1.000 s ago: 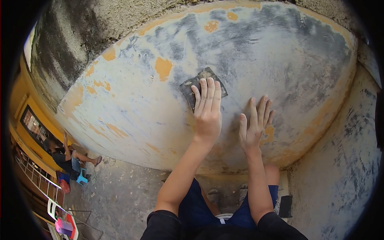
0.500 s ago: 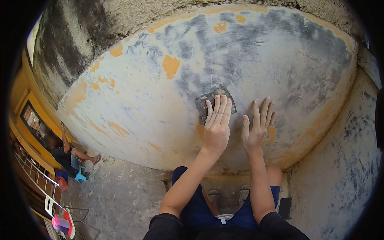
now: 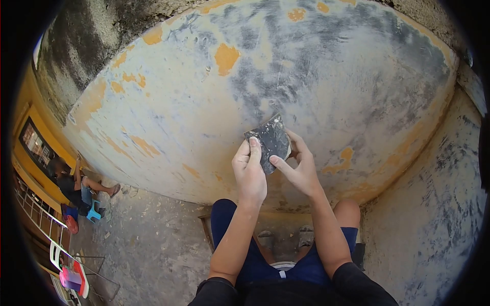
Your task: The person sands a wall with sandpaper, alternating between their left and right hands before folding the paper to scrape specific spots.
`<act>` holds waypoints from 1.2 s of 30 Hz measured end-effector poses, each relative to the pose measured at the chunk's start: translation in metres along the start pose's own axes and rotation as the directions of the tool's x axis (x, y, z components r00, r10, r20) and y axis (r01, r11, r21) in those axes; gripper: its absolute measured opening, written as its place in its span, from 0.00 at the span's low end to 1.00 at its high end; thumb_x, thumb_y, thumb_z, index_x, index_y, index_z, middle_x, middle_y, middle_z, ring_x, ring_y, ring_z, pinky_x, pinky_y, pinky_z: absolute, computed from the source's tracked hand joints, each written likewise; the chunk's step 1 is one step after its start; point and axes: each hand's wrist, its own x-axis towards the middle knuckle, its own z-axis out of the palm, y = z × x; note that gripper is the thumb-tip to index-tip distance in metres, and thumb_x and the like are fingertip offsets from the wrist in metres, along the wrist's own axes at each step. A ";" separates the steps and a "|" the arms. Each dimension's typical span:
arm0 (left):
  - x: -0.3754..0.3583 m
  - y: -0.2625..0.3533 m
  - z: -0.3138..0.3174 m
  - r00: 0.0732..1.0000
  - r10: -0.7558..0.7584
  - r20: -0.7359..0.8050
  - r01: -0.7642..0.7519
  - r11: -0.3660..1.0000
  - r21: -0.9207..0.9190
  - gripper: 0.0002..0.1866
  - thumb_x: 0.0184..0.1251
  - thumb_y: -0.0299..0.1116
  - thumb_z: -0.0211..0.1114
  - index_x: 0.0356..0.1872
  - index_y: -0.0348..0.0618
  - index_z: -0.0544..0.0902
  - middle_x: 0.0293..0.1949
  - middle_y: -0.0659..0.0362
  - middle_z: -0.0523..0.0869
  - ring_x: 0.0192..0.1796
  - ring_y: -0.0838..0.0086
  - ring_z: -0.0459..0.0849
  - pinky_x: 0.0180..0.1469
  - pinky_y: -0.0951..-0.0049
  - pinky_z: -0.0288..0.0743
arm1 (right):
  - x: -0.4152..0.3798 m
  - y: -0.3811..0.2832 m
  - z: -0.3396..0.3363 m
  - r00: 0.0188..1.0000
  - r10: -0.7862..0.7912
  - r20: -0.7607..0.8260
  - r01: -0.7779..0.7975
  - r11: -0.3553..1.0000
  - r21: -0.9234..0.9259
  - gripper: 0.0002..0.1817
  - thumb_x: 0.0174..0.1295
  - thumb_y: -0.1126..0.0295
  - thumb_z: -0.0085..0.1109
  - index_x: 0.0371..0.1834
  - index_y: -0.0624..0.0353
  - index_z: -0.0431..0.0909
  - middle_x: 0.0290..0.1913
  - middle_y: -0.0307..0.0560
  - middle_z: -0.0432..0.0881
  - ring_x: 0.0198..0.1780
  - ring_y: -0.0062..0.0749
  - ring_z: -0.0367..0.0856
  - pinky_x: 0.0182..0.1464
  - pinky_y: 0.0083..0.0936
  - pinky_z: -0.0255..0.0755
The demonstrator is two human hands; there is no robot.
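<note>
Sandpaper sheet (image 3: 270, 141) pinched between both hands just off the curved, worn panel (image 3: 168, 102), left hand (image 3: 250, 171) gripping its 7 o'clock edge, right hand (image 3: 298, 171) its 4 o'clock edge, long axis toward 1 o'clock.

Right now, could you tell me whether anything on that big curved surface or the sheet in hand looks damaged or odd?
Yes: the curved surface is worn, with orange patches and grey streaks showing through its pale coat. The dark abrasive sheet, pinched between the left hand and right hand, looks curled and scuffed.
</note>
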 end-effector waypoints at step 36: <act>-0.007 0.008 -0.031 0.912 0.285 0.295 -0.394 0.402 0.827 0.39 0.61 0.31 0.82 0.73 0.38 0.75 0.72 0.48 0.77 0.74 0.56 0.75 0.75 0.57 0.68 | 0.005 0.009 -0.025 0.893 0.280 0.352 -0.380 0.888 0.259 0.18 0.69 0.78 0.68 0.62 0.69 0.86 0.51 0.39 0.89 0.49 0.18 0.82 0.54 0.23 0.78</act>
